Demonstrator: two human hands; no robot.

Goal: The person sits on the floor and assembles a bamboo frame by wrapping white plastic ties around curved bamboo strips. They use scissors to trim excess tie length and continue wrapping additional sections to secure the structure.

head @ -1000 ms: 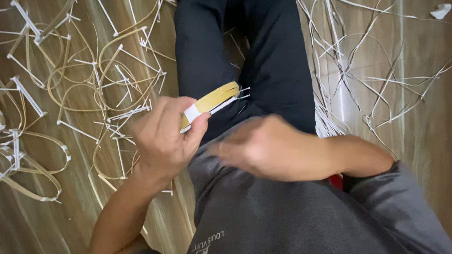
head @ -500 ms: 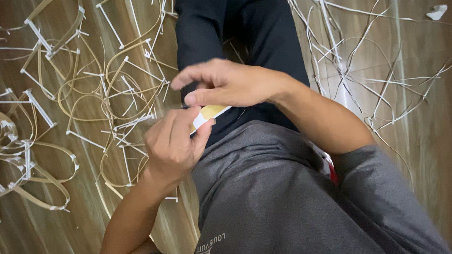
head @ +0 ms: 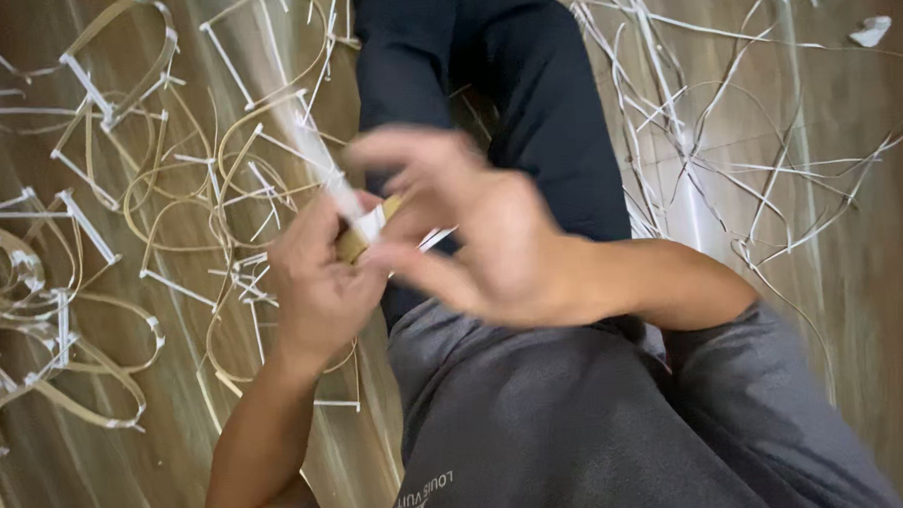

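A short tan strip (head: 356,242) with a white taped end sits at the middle of the frame, pinched in the curled fingers of the left hand (head: 317,284). The right hand (head: 471,243), blurred, covers the strip's right end; I cannot tell its grip. Looped strips (head: 121,246) lie on the wooden floor (head: 871,219) at left.

The left hand (head: 317,279) sat at centre frame, fingers curled shut, forearm running down to the lower left; the right hand (head: 471,233), blurred, fingers spread, lay just right of it, forearm bent rightward.
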